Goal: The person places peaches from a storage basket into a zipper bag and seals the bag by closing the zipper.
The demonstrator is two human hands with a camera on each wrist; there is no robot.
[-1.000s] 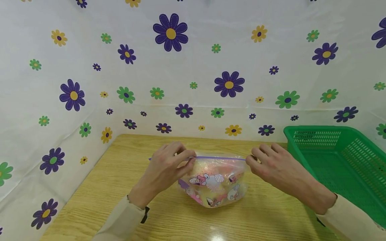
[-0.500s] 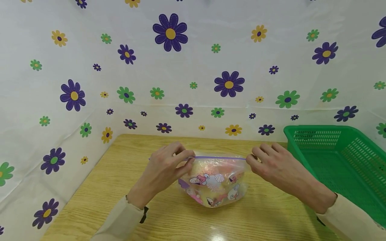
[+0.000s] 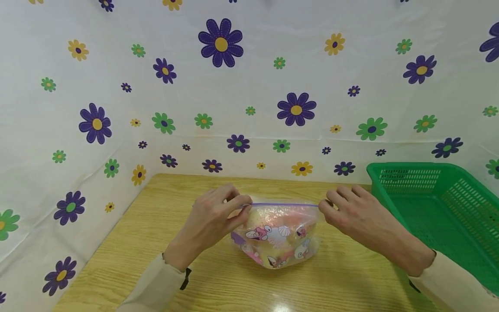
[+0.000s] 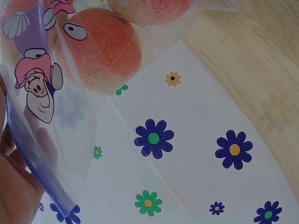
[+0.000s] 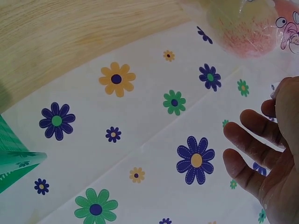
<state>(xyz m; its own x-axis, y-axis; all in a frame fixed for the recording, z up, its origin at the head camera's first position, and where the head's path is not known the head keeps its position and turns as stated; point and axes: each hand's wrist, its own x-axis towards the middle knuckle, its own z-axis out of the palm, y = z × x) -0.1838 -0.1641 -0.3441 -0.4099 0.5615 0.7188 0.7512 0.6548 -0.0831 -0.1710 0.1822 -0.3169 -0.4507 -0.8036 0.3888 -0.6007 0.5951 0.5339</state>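
Observation:
A clear zip-lock bag [image 3: 273, 238] printed with cartoon figures and shells sits above the table's middle, its purple zip strip [image 3: 286, 204] stretched level along the top. Round peaches [image 4: 105, 51], yellow and pinkish red, show through the plastic. My left hand [image 3: 214, 221] pinches the strip between thumb and index finger toward its left part; the strip's end runs on behind that hand. At the opposite end, my right hand [image 3: 356, 216] pinches the top corner with thumb and index finger, its other fingers [image 5: 254, 144] curving loosely away from the bag.
A green plastic basket [image 3: 397, 208] with slotted walls stands on the right, close beside my right forearm. The wooden table [image 3: 156, 242] meets a white flowered cloth [image 3: 249, 73] at the back and left.

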